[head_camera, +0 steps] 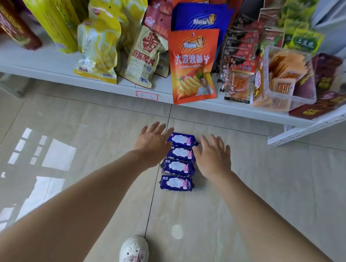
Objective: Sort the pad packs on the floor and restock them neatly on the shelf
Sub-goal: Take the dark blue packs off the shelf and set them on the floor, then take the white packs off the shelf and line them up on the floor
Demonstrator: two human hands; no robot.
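Left hand (152,143) and right hand (213,155) held with fingers spread wide, nothing gripped, flanking far end of pad packs (179,162). Four purple packs lined in near-to-far row on tiled floor (81,124). White shelf (65,74) beyond, filled with snack bags (194,66).

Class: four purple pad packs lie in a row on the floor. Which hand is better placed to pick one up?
Neither clearly: the open left hand and right hand flank the pad packs about equally.
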